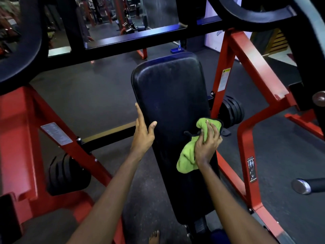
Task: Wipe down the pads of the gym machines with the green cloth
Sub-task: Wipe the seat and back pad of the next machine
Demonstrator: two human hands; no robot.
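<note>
Task's thing: the green cloth (186, 159) is at 4 o'clock from the middle of the view, bunched on the right edge of the black back pad (170, 88).
Right hand (207, 143): its grip is closed on the green cloth, with the fingers curled over the bunch and pressing it on the pad.
Left hand (143, 134): at 8 o'clock, with a wide grip that holds nothing. The fingers lie straight along the pad's left edge and the thumb is on its face.
Step, as I judge: I am wiping the lower right part. The pad toward 12 o'clock looks dull, so it is probably not done.
Risk, edge: the cloth sits at the very border. A stroke toward 3 o'clock could carry it off, toward the weight plates (232, 111) just beside.
Risk, coverage: only a small part of the bunched cloth touches, so I may leave unwiped stripes.
Risk, loose end: the tail below the hand could fold under and pull out of the grip.
Risk, foot: a bare foot (154, 236) is at 6 o'clock near the machine's base. One careless step could hit the steel.
</note>
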